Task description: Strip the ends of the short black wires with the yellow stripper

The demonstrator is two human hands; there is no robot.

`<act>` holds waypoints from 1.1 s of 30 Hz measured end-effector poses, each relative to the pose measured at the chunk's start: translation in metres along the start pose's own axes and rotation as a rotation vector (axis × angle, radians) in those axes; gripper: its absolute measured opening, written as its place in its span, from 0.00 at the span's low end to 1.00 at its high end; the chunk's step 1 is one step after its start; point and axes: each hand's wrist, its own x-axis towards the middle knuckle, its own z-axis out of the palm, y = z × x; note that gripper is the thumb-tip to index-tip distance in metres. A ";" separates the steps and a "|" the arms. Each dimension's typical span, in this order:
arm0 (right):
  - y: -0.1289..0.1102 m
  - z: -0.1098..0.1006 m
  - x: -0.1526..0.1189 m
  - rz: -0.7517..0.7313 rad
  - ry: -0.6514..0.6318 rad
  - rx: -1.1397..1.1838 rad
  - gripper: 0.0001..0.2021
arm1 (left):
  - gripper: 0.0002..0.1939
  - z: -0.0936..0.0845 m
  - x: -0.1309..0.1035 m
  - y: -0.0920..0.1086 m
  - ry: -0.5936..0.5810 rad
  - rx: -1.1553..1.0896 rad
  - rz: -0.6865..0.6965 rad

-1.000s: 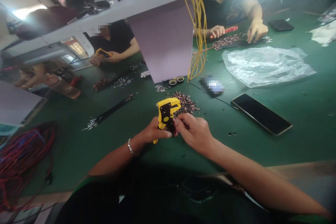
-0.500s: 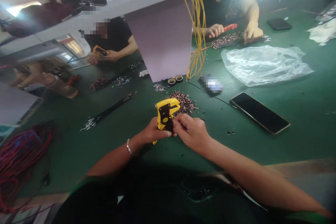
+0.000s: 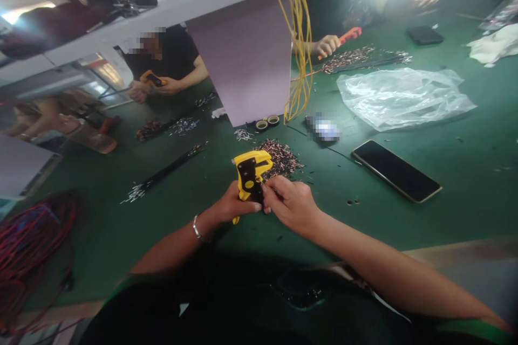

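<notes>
My left hand [image 3: 236, 204] is wrapped round the handle of a yellow and black wire stripper [image 3: 250, 175], held upright above the green table. Close against the tool's right side is my right hand [image 3: 292, 202], its fingers pinched together; what they hold is too small and hidden to name. Just behind the tool lies a pile of short dark and copper-coloured pieces [image 3: 283, 159]. A bundle of black wires with pale ends [image 3: 165, 171] rests to the left.
A phone [image 3: 396, 171] and a clear plastic bag [image 3: 400, 98] lie on the right. Yellow cables [image 3: 300, 48] hang by a pale panel [image 3: 251, 64]. Red cables [image 3: 36, 242] are coiled at left. Across the table, a person holds a red tool [image 3: 350, 35]; another holds a yellow one [image 3: 152, 78].
The view has shifted slightly, and my hands keep nearly the same pose on the tool. At the back right, a person's hand has lifted off the pile of wires and moved right.
</notes>
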 end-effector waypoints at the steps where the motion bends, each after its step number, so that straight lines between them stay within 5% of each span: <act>1: 0.000 0.000 0.000 0.007 -0.005 0.014 0.10 | 0.11 0.001 0.000 0.001 -0.004 -0.032 -0.014; 33: -0.001 0.000 -0.001 -0.081 0.068 -0.056 0.10 | 0.19 0.001 -0.002 -0.002 0.121 -0.129 -0.044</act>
